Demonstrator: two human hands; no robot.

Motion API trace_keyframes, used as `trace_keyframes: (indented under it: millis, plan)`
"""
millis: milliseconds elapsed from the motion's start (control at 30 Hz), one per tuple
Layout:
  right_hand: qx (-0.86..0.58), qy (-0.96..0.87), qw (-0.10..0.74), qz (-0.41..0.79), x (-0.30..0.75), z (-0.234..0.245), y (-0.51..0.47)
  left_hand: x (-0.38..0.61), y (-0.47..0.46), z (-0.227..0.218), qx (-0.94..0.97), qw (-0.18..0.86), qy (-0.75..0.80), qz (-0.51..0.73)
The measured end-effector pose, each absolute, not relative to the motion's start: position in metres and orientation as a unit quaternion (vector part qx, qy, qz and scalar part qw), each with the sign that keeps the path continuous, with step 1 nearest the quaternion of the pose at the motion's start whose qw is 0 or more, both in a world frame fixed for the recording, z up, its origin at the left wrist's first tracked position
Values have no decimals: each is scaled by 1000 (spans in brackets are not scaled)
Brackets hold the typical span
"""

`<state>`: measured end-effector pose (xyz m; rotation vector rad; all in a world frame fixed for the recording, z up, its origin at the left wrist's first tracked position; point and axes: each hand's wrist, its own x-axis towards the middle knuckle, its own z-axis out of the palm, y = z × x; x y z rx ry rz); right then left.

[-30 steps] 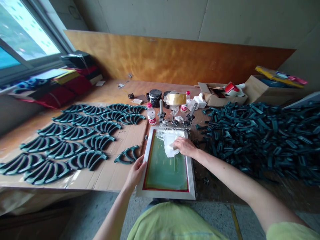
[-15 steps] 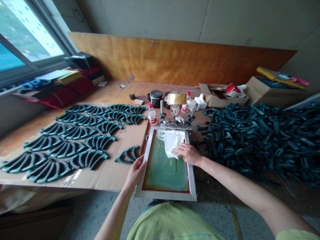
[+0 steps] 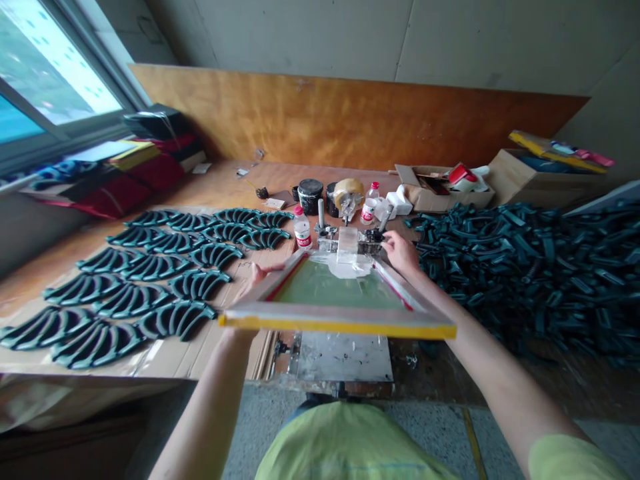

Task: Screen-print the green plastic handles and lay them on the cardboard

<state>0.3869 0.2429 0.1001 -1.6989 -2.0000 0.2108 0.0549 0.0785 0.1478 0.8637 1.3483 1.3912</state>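
Both my hands hold up a silkscreen printing frame (image 3: 340,317), its front edge raised toward me and its yellow-edged underside showing. My left hand (image 3: 264,271) grips the frame's left side, and my right hand (image 3: 400,253) grips its right side. Green mesh (image 3: 340,288) fills the frame, with a white sheet or cloth (image 3: 345,267) lying near its back edge. A transparent block (image 3: 347,245) stands at the hinge clamps (image 3: 371,236). Below the frame, a smeared metal print bed (image 3: 343,357) lies exposed.
Rows of dark green curved parts (image 3: 135,300) lie on cardboard (image 3: 235,353) to the left. A large heap of similar parts (image 3: 525,267) fills the right. Behind stand a white-capped bottle (image 3: 302,230), a black jar (image 3: 310,195), a tape roll (image 3: 349,192) and a cardboard box (image 3: 425,195).
The frame has swung up from flat on the print bed, with its front edge rising toward me. My right hand has left the white sheet and moved to the frame's right side.
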Motion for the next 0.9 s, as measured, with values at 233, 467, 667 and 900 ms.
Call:
trace_keyframes:
  millis: [233,467,667,900]
  plan:
    - [-546,-809,153,157,384,28,174,68,131,178,328,485,488,648]
    - [-488,-856,131,108,332,50,113,124,60,79,255,672,554,420]
    - [-292,-935,148,136,326,42,87,127,10,26,120,684,560,451]
    - [-608,-789,-49,72,473,8,189,-19,6,-34,14,476,769,427]
